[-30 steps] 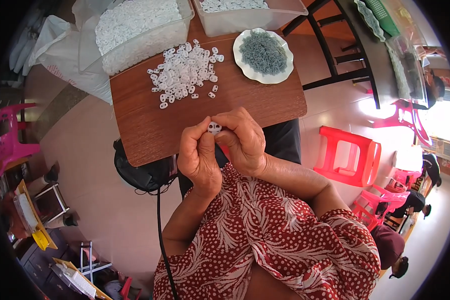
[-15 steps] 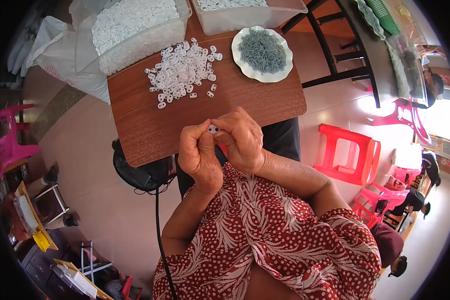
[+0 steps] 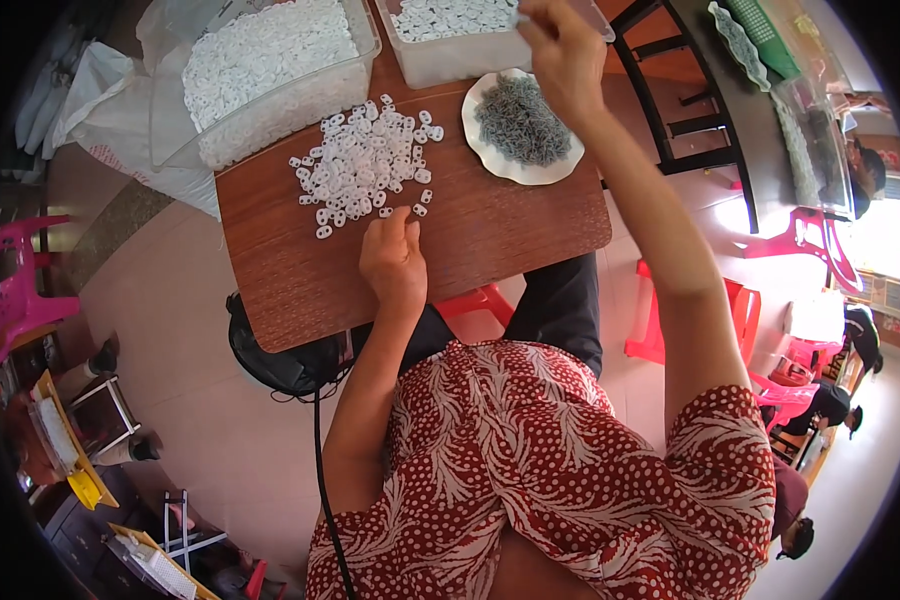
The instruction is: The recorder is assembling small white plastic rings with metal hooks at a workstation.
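My left hand rests at the near edge of a loose pile of small white plastic pieces, each with two holes. Its fingers are bunched together beside one piece; whatever they pinch is hidden. My right hand reaches over the near right side of a clear bin filled with similar white pieces. Thumb and fingers there are drawn together, but what lies between the tips is too blurred to name. Below that forearm stands a scalloped white plate heaped with small grey-blue screw-like pieces.
Another clear bin of white pieces stands at the far left of the brown table, beside a white sack. A black bag hangs under the table's left side. Red stools and seated people are at the right.
My hands have parted from a small white piece held between them near my body. The left moved forward to the pile; the right swung far forward and right to the bin.
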`<state>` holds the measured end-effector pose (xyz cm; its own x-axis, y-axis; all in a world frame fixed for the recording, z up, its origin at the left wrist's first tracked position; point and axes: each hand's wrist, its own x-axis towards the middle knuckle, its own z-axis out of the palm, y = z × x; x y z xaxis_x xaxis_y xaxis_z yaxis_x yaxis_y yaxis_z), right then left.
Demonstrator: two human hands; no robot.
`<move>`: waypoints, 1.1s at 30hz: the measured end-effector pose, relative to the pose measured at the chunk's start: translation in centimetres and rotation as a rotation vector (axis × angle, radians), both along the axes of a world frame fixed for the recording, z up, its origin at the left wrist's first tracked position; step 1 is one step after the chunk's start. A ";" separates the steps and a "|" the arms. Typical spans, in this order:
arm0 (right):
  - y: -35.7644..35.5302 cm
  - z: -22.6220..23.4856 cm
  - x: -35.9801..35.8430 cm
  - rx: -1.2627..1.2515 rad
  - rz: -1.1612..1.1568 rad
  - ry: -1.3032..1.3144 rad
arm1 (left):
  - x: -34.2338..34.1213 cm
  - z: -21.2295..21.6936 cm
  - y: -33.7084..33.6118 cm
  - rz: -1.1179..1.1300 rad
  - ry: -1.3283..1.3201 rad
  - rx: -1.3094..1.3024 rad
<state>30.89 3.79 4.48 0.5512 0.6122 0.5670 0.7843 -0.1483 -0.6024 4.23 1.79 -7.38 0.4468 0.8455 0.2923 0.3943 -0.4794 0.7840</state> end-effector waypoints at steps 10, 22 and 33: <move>1.6 -1.3 1.5 0.086 -0.071 -0.360 | 2.6 -1.7 1.1 -0.014 0.301 0.252; -10.9 -8.0 -12.1 -0.229 0.298 0.402 | -0.4 2.4 -0.9 -0.144 -0.449 -0.932; -10.0 -7.5 -15.8 -0.139 0.384 0.042 | -0.2 3.2 -1.3 -0.026 -0.617 -1.082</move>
